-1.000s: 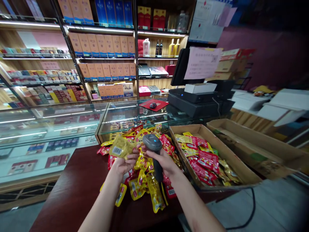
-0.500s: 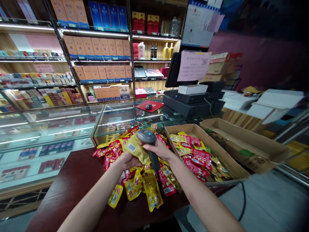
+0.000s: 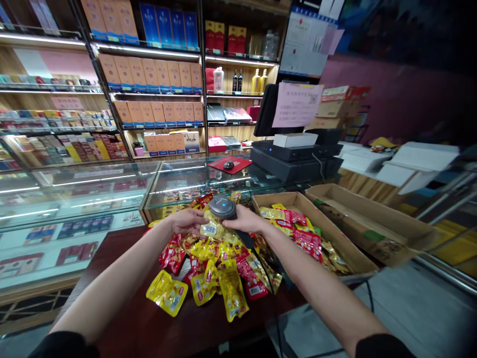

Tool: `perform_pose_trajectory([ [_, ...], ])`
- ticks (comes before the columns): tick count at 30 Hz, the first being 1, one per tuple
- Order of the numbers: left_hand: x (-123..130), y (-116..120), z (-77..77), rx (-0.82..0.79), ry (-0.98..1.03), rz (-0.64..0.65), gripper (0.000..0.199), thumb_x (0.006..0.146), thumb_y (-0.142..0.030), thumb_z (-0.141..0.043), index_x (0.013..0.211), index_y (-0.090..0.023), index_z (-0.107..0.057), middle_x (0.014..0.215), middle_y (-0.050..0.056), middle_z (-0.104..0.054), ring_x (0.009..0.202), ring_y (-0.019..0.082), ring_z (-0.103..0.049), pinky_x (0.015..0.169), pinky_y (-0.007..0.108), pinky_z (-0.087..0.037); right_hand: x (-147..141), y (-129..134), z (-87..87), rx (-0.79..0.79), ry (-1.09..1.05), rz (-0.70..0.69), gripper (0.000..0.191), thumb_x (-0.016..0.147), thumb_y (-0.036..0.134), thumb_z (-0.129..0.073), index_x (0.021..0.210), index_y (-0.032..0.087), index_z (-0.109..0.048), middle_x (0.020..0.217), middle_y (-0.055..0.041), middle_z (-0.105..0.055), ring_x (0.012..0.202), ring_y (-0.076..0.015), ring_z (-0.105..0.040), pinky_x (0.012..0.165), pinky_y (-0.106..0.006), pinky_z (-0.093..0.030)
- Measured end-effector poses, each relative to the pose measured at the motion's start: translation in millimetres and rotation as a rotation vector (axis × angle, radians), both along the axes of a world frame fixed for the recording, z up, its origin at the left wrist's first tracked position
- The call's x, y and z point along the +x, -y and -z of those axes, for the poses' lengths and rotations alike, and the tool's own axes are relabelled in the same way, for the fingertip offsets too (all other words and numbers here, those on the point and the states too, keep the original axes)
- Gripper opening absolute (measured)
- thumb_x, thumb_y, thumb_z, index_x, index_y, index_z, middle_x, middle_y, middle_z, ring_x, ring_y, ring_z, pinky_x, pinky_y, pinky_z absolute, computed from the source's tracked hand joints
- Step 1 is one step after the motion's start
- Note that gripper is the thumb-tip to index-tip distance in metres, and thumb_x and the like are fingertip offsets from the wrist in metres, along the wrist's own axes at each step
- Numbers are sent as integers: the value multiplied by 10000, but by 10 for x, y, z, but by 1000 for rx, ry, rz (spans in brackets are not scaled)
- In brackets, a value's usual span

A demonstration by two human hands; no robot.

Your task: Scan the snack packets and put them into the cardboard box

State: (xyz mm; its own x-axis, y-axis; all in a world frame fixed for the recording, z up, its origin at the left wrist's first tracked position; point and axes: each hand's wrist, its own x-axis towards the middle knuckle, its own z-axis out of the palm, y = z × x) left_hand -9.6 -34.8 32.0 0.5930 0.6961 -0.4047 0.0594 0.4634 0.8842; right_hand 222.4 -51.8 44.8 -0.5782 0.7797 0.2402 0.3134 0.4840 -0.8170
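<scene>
My right hand [image 3: 246,220] is wrapped round the handle of a dark grey barcode scanner [image 3: 222,206], whose head shows a small blue light. Just beneath the scanner head is a gold snack packet [image 3: 216,230] with a white barcode label facing up. At that packet's left edge, my left hand [image 3: 188,222] pinches it with the fingertips, partly hidden behind the packet. Below both hands lies a pile of red and yellow snack packets [image 3: 210,251] on the dark red table [image 3: 122,303]. One yellow packet [image 3: 167,293] lies apart at the near left.
To the right stands a cardboard box [image 3: 357,258] holding more packets, with a second cardboard box [image 3: 376,219] beside it. Behind the pile are a glass counter [image 3: 175,174], a mouse [image 3: 228,165] and a monitor [image 3: 266,109]. The scanner's cable [image 3: 274,303] hangs over the table's front.
My left hand has moved up and left, now at the gold packet's side instead of beneath it. The scanner has shifted slightly left and its handle now slants rightward. The near-left yellow packet shows more fully.
</scene>
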Motion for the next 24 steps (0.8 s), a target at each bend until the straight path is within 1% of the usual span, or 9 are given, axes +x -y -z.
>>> perform_pose_trajectory([
  [3,-2,-1,51,17,-28,-8,215,657,-178,-752,835,-129,-643,735,57,-678,701,174,-673,662,313,-577,-22,92,44,0,-39,46,339,654,192,-644,991,157,-672,937,-25,-697,910,-223,-604,867,-362,-460],
  [6,-22,-9,103,43,-49,-57,261,641,-193,-760,861,-149,-627,741,44,-674,711,178,-670,645,316,-575,-39,224,88,0,-133,199,370,652,186,-643,1021,159,-650,978,-36,-691,933,-230,-601,875,-370,-459],
  [9,-52,-62,116,88,-39,-146,316,636,-181,-756,909,-166,-598,781,41,-674,707,183,-666,638,345,-575,-65,409,63,-15,-263,333,299,669,200,-642,966,164,-652,956,-45,-688,920,-226,-611,843,-355,-476],
  [11,-66,-117,86,108,-24,-190,359,632,-158,-749,942,-175,-570,791,38,-665,709,194,-665,636,381,-577,-104,571,8,-133,-343,336,199,699,252,-642,883,178,-654,860,-46,-690,817,-211,-636,729,-329,-511],
  [12,-67,-144,60,118,-15,-206,374,629,-144,-744,950,-180,-555,795,33,-659,710,200,-666,633,399,-577,-132,660,-19,-232,-384,320,165,714,294,-641,837,185,-646,782,-42,-684,719,-197,-642,633,-311,-516],
  [14,-57,-188,3,143,-2,-238,379,628,-118,-727,941,-191,-526,789,13,-641,695,195,-664,624,425,-578,-207,836,-40,-427,-430,309,176,730,368,-640,771,199,-610,588,-19,-634,512,-166,-598,475,-283,-478],
  [15,-46,-201,-22,158,1,-254,371,631,-109,-716,931,-195,-515,778,1,-630,676,184,-660,619,431,-578,-251,916,-26,-475,-433,309,193,735,390,-639,727,203,-591,519,-7,-603,442,-149,-563,440,-273,-458],
  [19,23,-198,-48,163,-11,-261,363,635,-92,-701,913,-204,-496,722,-28,-600,614,150,-637,605,417,-579,-425,1112,203,-533,-438,340,199,708,382,-675,694,220,-560,454,31,-539,382,-124,-500,387,-247,-411],
  [24,70,-169,52,122,10,-222,407,618,-92,-723,934,-202,-492,761,1,-626,663,177,-653,580,375,-580,-544,1149,591,-478,-388,428,218,698,386,-679,673,209,-554,447,36,-523,433,-126,-507,449,-247,-418],
])
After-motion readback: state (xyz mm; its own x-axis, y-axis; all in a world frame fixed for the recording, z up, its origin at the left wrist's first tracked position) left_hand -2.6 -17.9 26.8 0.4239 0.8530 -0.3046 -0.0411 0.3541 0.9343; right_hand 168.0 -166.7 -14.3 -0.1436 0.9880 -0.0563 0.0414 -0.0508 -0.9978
